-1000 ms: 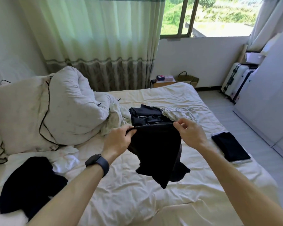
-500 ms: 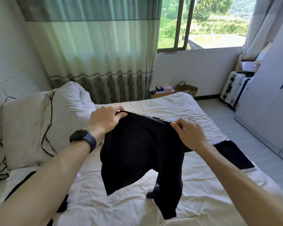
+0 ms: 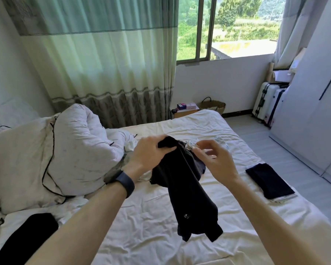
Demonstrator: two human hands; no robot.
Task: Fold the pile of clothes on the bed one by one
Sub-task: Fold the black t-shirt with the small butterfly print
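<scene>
My left hand [image 3: 151,153] grips the bunched top edge of a black garment [image 3: 187,192], which hangs in a long twisted drape above the bed [image 3: 141,232]. My right hand [image 3: 213,159] hovers just right of it, blurred, with fingers loosely curled and nothing visibly in them. Behind the hands, a light crumpled garment [image 3: 221,142] from the pile lies on the sheet; the rest of the pile is mostly hidden. A folded black garment [image 3: 268,180] lies flat near the bed's right edge.
A bunched white duvet and pillow [image 3: 65,150] with a black cable fill the left side. Another black cloth [image 3: 27,240] lies at the lower left. Suitcases [image 3: 266,104], a white wardrobe [image 3: 313,115] and a woven basket [image 3: 213,105] stand on the floor beyond.
My right hand has let go of the garment's top edge. The left hand gathered the cloth into a bunch, so it now hangs narrow instead of spread wide.
</scene>
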